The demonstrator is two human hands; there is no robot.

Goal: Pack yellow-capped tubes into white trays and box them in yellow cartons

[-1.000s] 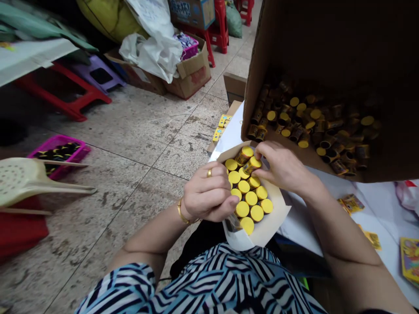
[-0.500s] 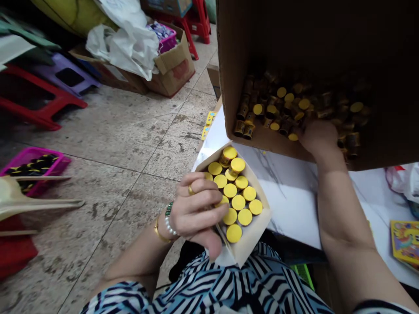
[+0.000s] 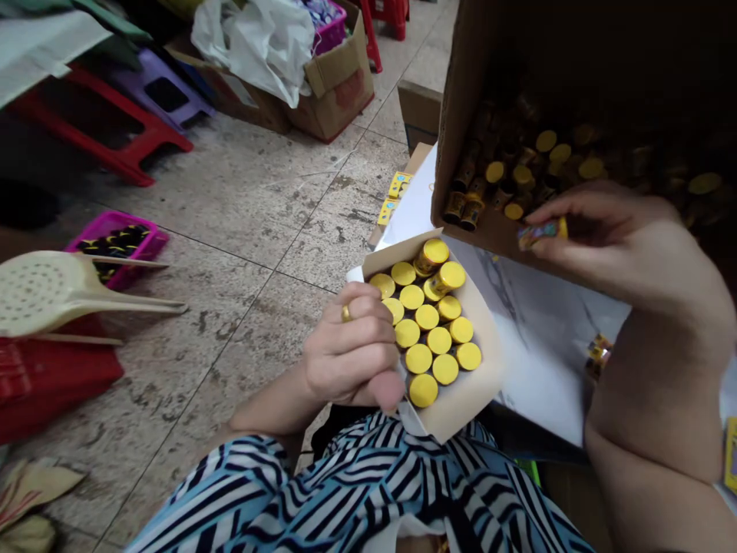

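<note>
My left hand (image 3: 352,352) is closed round the near left side of a small white carton (image 3: 461,403), held over my lap. The carton is packed with several small jars with yellow lids (image 3: 426,338); two more lie loose on top at its far end. My right hand (image 3: 622,242) is at the mouth of a big cardboard box (image 3: 461,92) tipped on its side, fingers pinched on one small jar (image 3: 541,230) with a yellow cap. Many more such jars lie heaped inside the box.
The big box rests on a white marbled tabletop (image 3: 535,338) with yellow packets at its far edge (image 3: 394,196). On the tiled floor to the left are a pink basket (image 3: 118,246), a beige chair back (image 3: 63,292), red stools and an open cardboard box with white bags (image 3: 322,84).
My right hand went from the small carton into the big box and has now come out holding one jar. My left hand has kept its hold on the carton.
</note>
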